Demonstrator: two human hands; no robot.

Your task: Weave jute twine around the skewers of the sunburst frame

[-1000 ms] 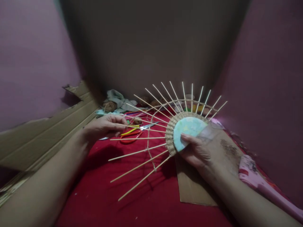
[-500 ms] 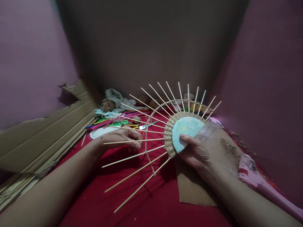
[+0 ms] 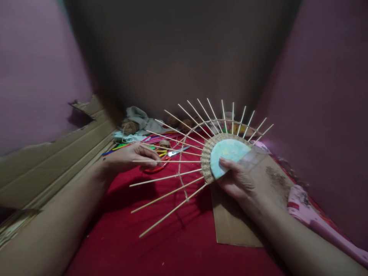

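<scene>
We see thin, pale wooden sticks (image 3: 172, 174), smooth and matt, fanning out from a band of rough woven twine (image 3: 206, 163) near the centre of the frame. Inside that band sits a disc (image 3: 228, 155) that looks like matt paper, mottled pale blue and yellow. The surface across the lower frame is a matt red cloth (image 3: 149, 245). At the left edge and at lower right lie sheets of dull brown cardboard (image 3: 57, 153), ragged at the torn rim. Behind, left of centre, we make out scissors (image 3: 169, 157) with shiny metal blades and glossy plastic handles, a fuzzy ball of twine (image 3: 129, 125) and a crumpled pale cloth (image 3: 140, 117).
</scene>
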